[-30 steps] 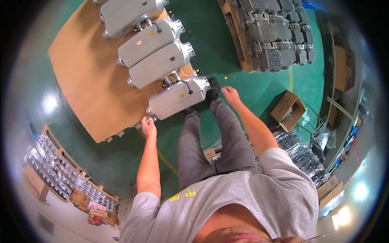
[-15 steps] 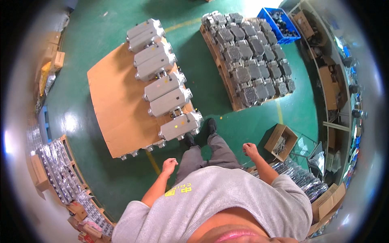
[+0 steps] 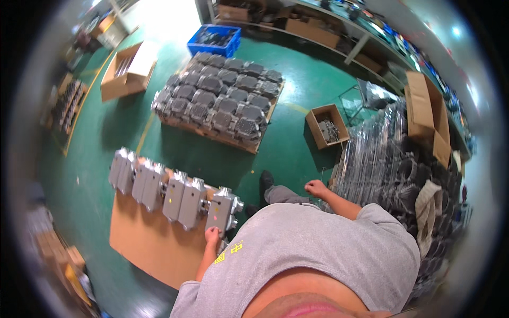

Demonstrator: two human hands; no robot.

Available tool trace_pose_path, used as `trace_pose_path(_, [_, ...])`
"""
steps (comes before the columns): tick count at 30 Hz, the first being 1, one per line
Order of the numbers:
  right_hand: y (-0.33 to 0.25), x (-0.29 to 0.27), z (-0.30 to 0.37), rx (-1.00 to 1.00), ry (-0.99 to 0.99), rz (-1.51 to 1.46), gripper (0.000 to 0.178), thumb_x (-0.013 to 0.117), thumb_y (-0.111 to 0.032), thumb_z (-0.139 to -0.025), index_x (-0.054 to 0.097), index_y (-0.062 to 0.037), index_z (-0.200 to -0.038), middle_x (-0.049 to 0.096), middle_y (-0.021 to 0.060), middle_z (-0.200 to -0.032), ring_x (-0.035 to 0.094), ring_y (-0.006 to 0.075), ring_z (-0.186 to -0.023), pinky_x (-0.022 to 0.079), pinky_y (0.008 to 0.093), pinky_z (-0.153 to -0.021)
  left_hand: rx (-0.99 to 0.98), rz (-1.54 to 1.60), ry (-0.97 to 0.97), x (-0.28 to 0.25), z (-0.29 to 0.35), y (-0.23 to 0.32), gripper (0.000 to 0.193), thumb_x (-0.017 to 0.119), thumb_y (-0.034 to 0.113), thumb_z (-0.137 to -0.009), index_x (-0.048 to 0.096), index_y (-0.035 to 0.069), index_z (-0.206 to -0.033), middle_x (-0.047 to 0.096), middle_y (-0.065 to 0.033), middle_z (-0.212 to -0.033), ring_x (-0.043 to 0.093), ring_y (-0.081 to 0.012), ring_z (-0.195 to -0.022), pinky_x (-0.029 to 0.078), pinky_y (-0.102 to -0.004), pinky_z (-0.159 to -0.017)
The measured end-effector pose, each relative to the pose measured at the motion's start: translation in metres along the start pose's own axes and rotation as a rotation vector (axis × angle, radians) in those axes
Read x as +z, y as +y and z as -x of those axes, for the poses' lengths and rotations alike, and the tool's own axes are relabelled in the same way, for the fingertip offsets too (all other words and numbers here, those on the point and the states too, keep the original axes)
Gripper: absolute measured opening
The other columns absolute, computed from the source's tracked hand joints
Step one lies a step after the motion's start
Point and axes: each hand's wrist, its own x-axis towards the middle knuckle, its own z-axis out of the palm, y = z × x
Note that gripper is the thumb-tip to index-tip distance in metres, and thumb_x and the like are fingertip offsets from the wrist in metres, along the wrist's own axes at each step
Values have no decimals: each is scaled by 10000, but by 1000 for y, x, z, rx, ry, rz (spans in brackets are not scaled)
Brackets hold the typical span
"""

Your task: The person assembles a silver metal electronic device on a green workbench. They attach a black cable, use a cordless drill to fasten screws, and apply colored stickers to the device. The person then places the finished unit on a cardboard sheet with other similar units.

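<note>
My left hand (image 3: pixel 212 235) hangs low with its fingers curled, and nothing shows in it. In the picture it overlaps the lower end of the nearest grey metal housing (image 3: pixel 218 209); I cannot tell whether they touch. Other long grey housings (image 3: pixel 147 185) stand in a row along the edge of a brown cardboard sheet (image 3: pixel 154 241). My right hand (image 3: pixel 316 188), loosely closed with nothing seen in it, is held out over the floor. The nearest thing to it is an open cardboard box (image 3: pixel 324 127) of small metal parts, which lies beyond the hand and apart from it.
Ahead, a wooden pallet (image 3: pixel 244 147) bears rows of dark grey castings (image 3: pixel 212 85). Behind it sits a blue crate (image 3: pixel 228 50). A film-wrapped stack (image 3: pixel 371 153) and a tall open carton (image 3: pixel 424 111) crowd my right. Another open carton (image 3: pixel 127 79) stands far left.
My body and view have turned right. The row of housings has shifted lower and left in view, and the wrapped stack shows more fully. Both hands remain curled.
</note>
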Motion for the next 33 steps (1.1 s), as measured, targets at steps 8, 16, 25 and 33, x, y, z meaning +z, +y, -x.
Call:
trace_pose_path(8, [108,-7,17,450,218,-182,332,714,-331,-753,784,-67,-942,754,164,-931,730,295,-878,568,385,-825,288,-537,-159,15,-32,112,314,658,262,-873,751,-3,-1015,765,-83,-871,718,-164,-820,559,-317,-775])
trace_pose_path(16, [122,-109,-79,213,477,-375,263,718,-250,-832,760,-30,-969,711,84,-785,653,178,-634,541,361,-570,501,-549,-316,186,-49,322,294,635,207,-888,731,-18,-1051,750,-96,-857,696,-154,-763,556,-314,-703])
trace_pose_path(25, [128,-255,-157,295,644,-522,249,703,-256,-819,753,-57,-959,717,98,-839,681,208,-757,532,368,-659,633,-597,-478,328,-50,487,347,628,189,-906,683,-67,-1135,757,-120,-912,714,-175,-817,555,-298,-746])
trace_pose_path(33, [143,-241,-172,616,524,-588,198,679,-231,-847,742,-50,-899,669,67,-681,622,185,-558,509,351,-522,629,-1069,-490,336,-202,521,251,622,179,-879,745,-31,-943,750,-136,-853,719,-187,-799,559,-324,-728])
